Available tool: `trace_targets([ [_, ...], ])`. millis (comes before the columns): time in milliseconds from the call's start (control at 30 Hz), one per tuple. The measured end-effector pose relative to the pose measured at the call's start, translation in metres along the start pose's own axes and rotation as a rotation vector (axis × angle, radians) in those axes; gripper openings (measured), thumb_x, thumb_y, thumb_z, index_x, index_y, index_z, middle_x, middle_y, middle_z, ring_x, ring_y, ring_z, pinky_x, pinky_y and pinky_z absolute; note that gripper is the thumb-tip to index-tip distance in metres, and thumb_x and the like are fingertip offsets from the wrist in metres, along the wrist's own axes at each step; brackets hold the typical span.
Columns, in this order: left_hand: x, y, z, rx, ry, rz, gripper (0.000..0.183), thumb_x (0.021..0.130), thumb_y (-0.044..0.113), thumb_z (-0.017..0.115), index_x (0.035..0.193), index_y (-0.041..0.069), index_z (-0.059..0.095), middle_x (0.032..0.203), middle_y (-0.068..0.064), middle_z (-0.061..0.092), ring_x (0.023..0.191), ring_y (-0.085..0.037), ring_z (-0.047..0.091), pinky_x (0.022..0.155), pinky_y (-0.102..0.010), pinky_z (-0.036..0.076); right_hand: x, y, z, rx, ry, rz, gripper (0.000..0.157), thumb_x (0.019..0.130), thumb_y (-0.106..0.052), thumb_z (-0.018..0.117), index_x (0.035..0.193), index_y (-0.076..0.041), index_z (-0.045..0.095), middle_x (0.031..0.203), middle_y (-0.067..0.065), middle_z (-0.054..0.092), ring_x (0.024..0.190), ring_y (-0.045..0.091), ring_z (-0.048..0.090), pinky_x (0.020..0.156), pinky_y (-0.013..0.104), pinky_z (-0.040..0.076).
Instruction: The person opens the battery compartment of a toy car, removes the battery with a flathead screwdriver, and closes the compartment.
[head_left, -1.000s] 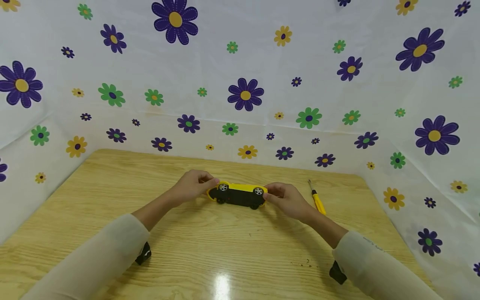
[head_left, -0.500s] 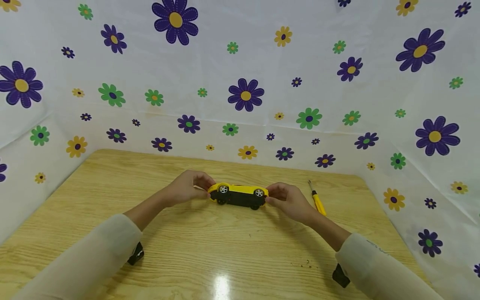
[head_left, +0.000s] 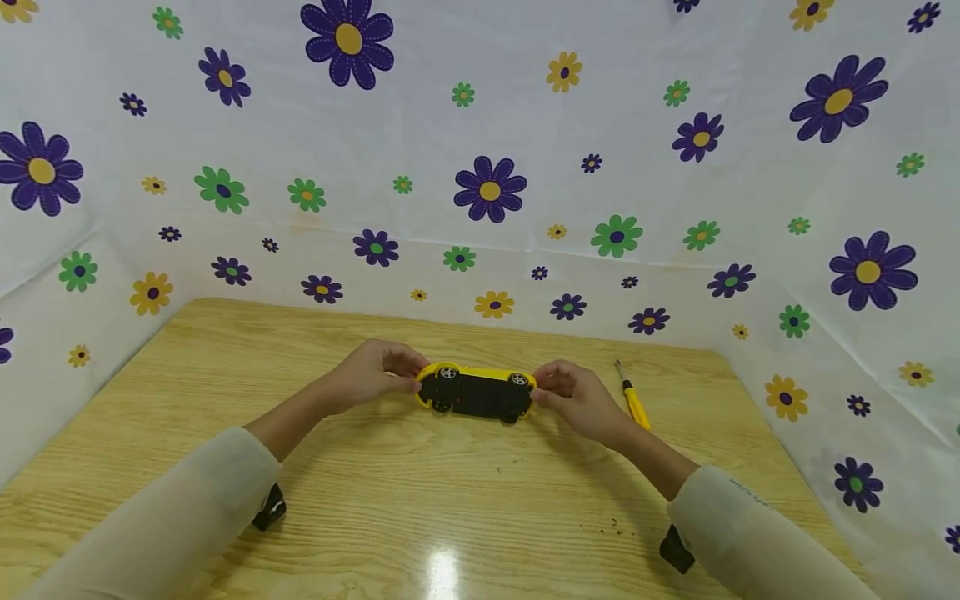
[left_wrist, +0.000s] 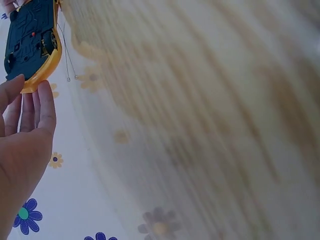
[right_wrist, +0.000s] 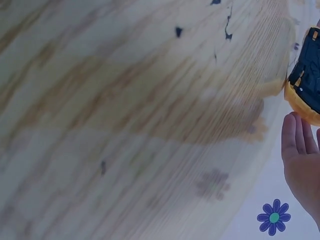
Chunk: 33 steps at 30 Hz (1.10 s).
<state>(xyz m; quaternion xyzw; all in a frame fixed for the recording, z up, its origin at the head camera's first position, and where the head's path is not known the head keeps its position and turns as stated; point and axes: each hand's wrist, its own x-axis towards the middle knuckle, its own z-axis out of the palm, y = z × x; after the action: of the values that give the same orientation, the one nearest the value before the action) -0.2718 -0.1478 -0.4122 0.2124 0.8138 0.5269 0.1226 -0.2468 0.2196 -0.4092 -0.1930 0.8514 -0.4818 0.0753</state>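
A yellow toy car [head_left: 483,395] is tipped on its side, so its black underside and wheels face me. My left hand [head_left: 371,377] pinches the car's left end between thumb and fingers. At the opposite end, my right hand [head_left: 579,402] grips it the same way. The left wrist view shows the left thumb and fingertips [left_wrist: 46,107] on the yellow rim, with the dark chassis above. Only part of the car [right_wrist: 306,102] enters the right wrist view, above the right fingers. Whether the car touches the table is unclear.
A screwdriver with a yellow handle [head_left: 636,407] lies on the wooden table [head_left: 465,500], right of the right hand. Small dark bits [head_left: 615,523] are scattered near the right forearm. White flowered cloth [head_left: 420,158] encloses the back and sides.
My left thumb has shifted from the car's upper edge down to its left end. The car has rolled slightly, showing more underside. The right hand keeps its hold.
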Motion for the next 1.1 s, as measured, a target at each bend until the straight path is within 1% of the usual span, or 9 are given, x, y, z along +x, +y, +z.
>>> trace_targets([
  [133,-0.001,-0.002,-0.001,-0.071,0.007,-0.024,0.027,0.094,0.006,0.075,0.12,0.004,0.071,0.11,-0.01,0.072,0.101,-0.024,0.068,0.087,-0.034,0.06,0.001,0.0,0.001,0.033,0.002,0.029,0.025,0.103,-0.015,0.064,0.124,-0.003,0.061,0.115,0.016,0.071,0.104,0.03,0.07,0.09,0.042,0.061],
  [267,0.001,-0.004,-0.001,-0.113,0.025,-0.045,0.03,0.096,0.009,0.073,0.124,0.002,0.069,0.113,-0.012,0.071,0.101,-0.023,0.069,0.087,-0.033,0.061,0.003,-0.001,0.004,0.085,-0.002,0.06,0.025,0.104,-0.01,0.061,0.127,0.001,0.06,0.11,0.018,0.072,0.099,0.032,0.071,0.085,0.042,0.063],
  [400,0.005,-0.003,0.0,-0.146,0.029,-0.067,0.033,0.099,0.01,0.07,0.129,-0.001,0.066,0.118,-0.015,0.069,0.102,-0.024,0.07,0.09,-0.038,0.061,0.007,-0.001,0.008,0.196,-0.012,0.162,0.027,0.104,-0.004,0.058,0.131,0.003,0.058,0.106,0.02,0.073,0.093,0.032,0.073,0.082,0.042,0.064],
  [467,0.007,-0.002,0.001,-0.145,0.039,-0.082,0.033,0.1,0.01,0.067,0.131,-0.001,0.065,0.121,-0.016,0.069,0.102,-0.024,0.07,0.091,-0.039,0.061,0.009,0.0,0.01,0.253,-0.016,0.218,0.029,0.104,-0.002,0.056,0.133,0.003,0.056,0.109,0.022,0.072,0.091,0.03,0.073,0.082,0.042,0.064],
  [533,0.011,-0.002,0.002,-0.136,0.05,-0.084,0.033,0.102,0.009,0.064,0.133,-0.002,0.064,0.123,-0.017,0.068,0.104,-0.024,0.07,0.093,-0.04,0.06,0.011,0.0,0.011,0.285,-0.007,0.272,0.03,0.104,0.0,0.056,0.134,0.003,0.056,0.11,0.021,0.071,0.09,0.026,0.073,0.082,0.041,0.064],
  [600,0.015,-0.002,0.002,-0.137,0.067,-0.092,0.033,0.103,0.008,0.063,0.134,-0.003,0.064,0.125,-0.019,0.067,0.105,-0.025,0.07,0.093,-0.04,0.06,0.013,-0.001,0.011,0.308,-0.008,0.304,0.033,0.103,0.003,0.056,0.135,0.004,0.054,0.111,0.022,0.07,0.09,0.025,0.072,0.082,0.04,0.064],
  [700,0.023,-0.003,0.003,-0.152,0.084,-0.111,0.033,0.103,0.007,0.061,0.134,-0.004,0.063,0.128,-0.021,0.066,0.108,-0.026,0.069,0.094,-0.039,0.06,0.016,-0.004,0.01,0.32,-0.011,0.337,0.036,0.101,0.005,0.055,0.136,0.006,0.052,0.112,0.022,0.069,0.089,0.024,0.071,0.081,0.04,0.064],
  [833,0.032,-0.001,0.004,-0.167,0.103,-0.157,0.032,0.103,0.007,0.061,0.133,-0.004,0.064,0.13,-0.02,0.065,0.111,-0.026,0.069,0.093,-0.036,0.06,0.018,-0.006,0.008,0.303,-0.027,0.356,0.037,0.101,0.002,0.056,0.138,0.006,0.051,0.114,0.022,0.069,0.092,0.025,0.071,0.082,0.039,0.064],
  [1100,0.041,0.0,0.005,-0.19,0.118,-0.23,0.031,0.105,0.006,0.058,0.133,-0.004,0.063,0.135,-0.021,0.061,0.115,-0.029,0.066,0.095,-0.035,0.059,0.022,-0.006,0.006,0.288,-0.044,0.413,0.033,0.103,-0.003,0.058,0.134,0.005,0.054,0.114,0.019,0.067,0.09,0.021,0.071,0.082,0.035,0.064],
])
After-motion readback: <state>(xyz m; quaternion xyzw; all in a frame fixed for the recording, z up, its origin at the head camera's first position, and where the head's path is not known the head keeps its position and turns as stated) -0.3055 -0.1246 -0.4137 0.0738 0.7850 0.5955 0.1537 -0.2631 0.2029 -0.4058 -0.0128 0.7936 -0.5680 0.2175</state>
